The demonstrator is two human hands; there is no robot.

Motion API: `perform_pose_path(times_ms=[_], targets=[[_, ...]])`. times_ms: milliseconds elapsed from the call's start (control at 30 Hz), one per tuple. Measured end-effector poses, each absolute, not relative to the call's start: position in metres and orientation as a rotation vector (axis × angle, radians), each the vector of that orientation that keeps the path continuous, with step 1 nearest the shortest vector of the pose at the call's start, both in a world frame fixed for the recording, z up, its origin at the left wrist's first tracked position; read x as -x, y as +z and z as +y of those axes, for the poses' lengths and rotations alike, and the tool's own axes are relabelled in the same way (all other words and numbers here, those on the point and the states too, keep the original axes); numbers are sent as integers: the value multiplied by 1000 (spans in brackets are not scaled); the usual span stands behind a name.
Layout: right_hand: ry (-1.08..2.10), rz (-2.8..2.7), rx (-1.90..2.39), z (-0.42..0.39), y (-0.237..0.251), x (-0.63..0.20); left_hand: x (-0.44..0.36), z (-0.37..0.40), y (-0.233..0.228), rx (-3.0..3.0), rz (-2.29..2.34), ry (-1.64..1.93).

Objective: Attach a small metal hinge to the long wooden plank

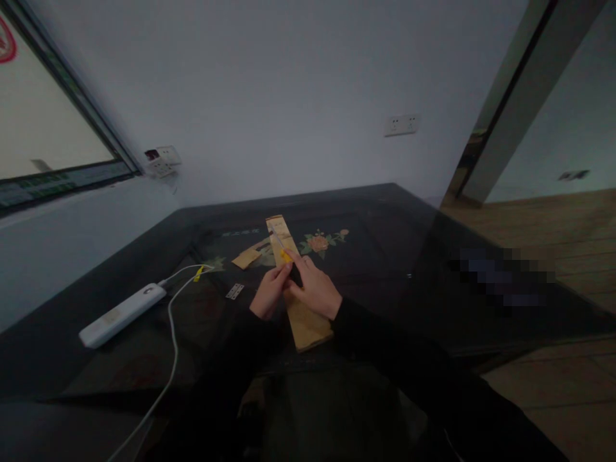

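Note:
A long wooden board point(310, 326) lies on the dark table, pointing away from me. Over it, my right hand point(316, 285) is closed around the yellow and black handle of a screwdriver point(285, 255). The metal shaft points toward the board's far end; whether its tip touches anything is too small to tell. My left hand point(269, 292) is closed too, its thumb and fingers pinching at the handle beside the right hand. To the left of the board lie a metal hinge point(235, 291) and a small wooden piece point(247, 258).
A white power strip point(122, 314) rests on the left of the table point(385, 256), its white cable point(174, 340) running over the front edge. A pixelated object point(500, 276) is at the right. A wall with a socket point(402, 124) stands behind.

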State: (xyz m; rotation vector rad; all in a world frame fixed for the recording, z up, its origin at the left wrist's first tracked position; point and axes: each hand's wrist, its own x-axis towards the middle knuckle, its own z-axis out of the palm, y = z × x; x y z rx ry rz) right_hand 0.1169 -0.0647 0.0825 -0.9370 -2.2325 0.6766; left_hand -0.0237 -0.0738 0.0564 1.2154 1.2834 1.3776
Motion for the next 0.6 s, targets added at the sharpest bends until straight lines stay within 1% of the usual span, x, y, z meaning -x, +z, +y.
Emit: perform_pose_path(times_ms=[67, 167, 233, 267, 333, 400, 433, 533, 600], targets=[[639, -2257, 895, -64, 86, -117, 24, -73, 61, -1128, 1239, 1436], [704, -2216, 795, -53, 86, -127, 44, -64, 71, -1107, 1224, 1534], [752, -2154, 803, -40, 80, -139, 68, -53, 78, -1140, 1326, 1599], [754, -2121, 826, -33, 75, -147, 81, -46, 80, -1175, 1445, 1577], [736, -2073, 905, -22, 64, -161, 105, -32, 80, -1298, 1817, 1392], [738, -2065, 1000, -15, 54, -174, 123, -18, 76, -1444, 2240, 1102], [741, -2067, 1037, -12, 50, -179, 128, -12, 73, -1487, 2366, 948], [738, -2077, 1088, -9, 44, -189, 131, -2, 59, -1614, 2491, 589], [725, -2089, 1098, -7, 42, -194, 128, 1, 51, -1702, 2513, 472]])
